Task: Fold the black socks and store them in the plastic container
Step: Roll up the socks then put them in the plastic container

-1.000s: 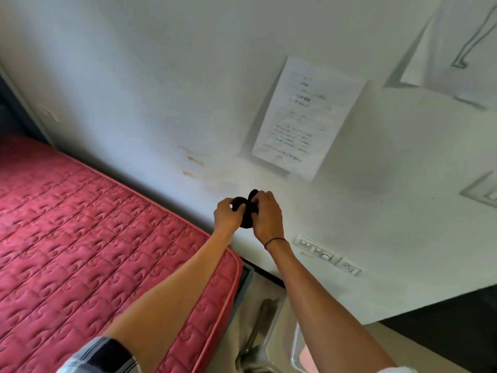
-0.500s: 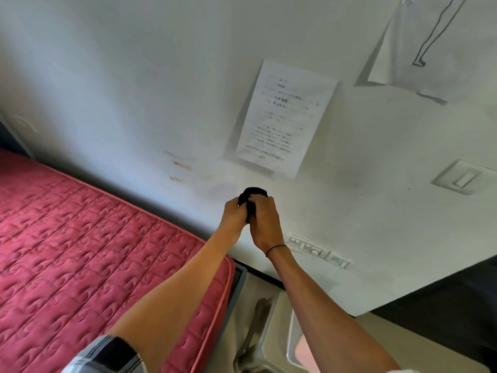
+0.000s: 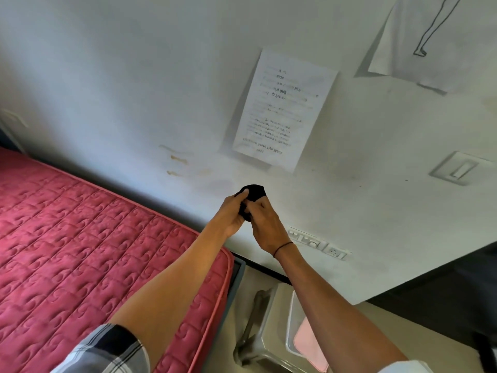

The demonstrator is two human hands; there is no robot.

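Both my hands are raised in front of the white wall, pressed together around a bunched pair of black socks (image 3: 252,191). My left hand (image 3: 233,214) grips the bundle from the left with the thumb on top. My right hand (image 3: 265,224) closes on it from the right; a thin black band circles that wrist. Only the rounded top of the socks shows above my fingers. Low at the bottom right stands a clear plastic container (image 3: 291,327) with something pink inside, partly hidden by my right forearm.
A red quilted mattress (image 3: 88,254) fills the lower left. A metal stool (image 3: 258,332) holds the container. On the wall hang a printed sheet (image 3: 285,109), a drawing (image 3: 427,39), a light switch (image 3: 457,168) and sockets (image 3: 317,242).
The view has tilted and shifted right, so the switch and container show more. My hands stay together on the socks, and the bundle now looks rounder and more compact.
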